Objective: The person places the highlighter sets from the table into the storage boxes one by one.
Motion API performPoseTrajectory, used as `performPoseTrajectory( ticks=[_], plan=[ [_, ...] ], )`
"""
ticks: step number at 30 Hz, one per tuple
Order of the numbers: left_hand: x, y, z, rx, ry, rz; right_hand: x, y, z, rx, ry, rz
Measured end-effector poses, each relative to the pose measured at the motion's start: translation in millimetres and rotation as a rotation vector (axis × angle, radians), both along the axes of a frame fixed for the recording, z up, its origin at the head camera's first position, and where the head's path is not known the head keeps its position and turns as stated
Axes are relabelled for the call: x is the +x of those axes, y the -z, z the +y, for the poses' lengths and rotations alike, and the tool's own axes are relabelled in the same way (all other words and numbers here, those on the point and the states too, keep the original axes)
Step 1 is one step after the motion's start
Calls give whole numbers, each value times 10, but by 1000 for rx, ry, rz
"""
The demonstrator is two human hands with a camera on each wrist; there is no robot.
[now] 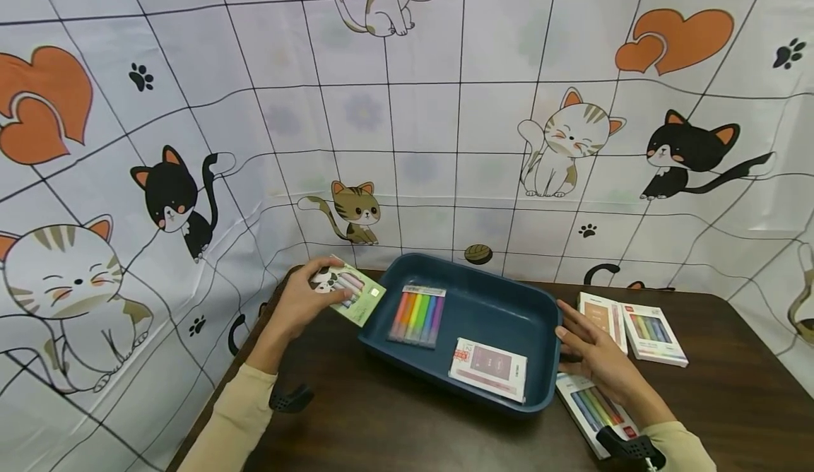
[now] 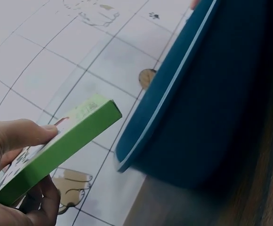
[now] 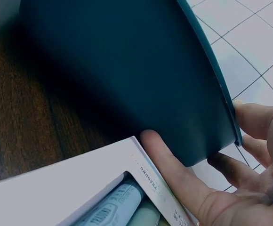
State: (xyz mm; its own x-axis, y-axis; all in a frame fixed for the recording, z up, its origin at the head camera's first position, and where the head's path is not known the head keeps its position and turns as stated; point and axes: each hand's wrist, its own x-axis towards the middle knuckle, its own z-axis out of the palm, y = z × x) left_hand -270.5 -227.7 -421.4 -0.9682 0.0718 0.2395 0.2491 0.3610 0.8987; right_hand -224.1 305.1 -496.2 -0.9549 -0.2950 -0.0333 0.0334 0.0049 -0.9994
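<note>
My left hand (image 1: 308,295) holds a thin green box (image 1: 356,299) with a panda and pens printed on it, at the left end of a dark blue bin (image 1: 413,380). In the left wrist view the thumb lies on the box's printed face, with fingers curled underneath. Inside the bin lie a clear pack of rainbow-coloured highlighters (image 1: 416,316) and a white-and-pink box (image 1: 490,369). My right hand (image 1: 598,352) touches the bin's right end, its fingers extended along the rim and outer wall. Below this hand is a white box of coloured markers (image 1: 594,408).
Two more white boxes stand at the right: one with a tan panel (image 1: 600,316), one showing coloured markers (image 1: 653,332). The dark wooden table (image 1: 381,437) meets a cat-patterned sheet (image 1: 420,126) behind the bin.
</note>
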Motion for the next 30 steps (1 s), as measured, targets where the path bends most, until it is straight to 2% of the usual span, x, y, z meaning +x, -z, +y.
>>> performPoseTrajectory(
  ticks=[7, 12, 19, 26, 30],
  plan=[
    [-10, 85, 231, 26, 34, -11, 11, 3, 12, 21, 16, -9],
    [-1, 130, 437, 32, 94, -20, 11, 2, 13, 15, -1, -12],
    [7, 121, 688, 60, 173, -14, -5, -5, 23, 14, 0, 13],
    [61, 98, 903, 51, 178, -37, 7, 30, -6, 2, 4, -13],
    [120, 65, 1095, 56, 186, -45, 13, 15, 4, 4, 13, -17]
  ],
)
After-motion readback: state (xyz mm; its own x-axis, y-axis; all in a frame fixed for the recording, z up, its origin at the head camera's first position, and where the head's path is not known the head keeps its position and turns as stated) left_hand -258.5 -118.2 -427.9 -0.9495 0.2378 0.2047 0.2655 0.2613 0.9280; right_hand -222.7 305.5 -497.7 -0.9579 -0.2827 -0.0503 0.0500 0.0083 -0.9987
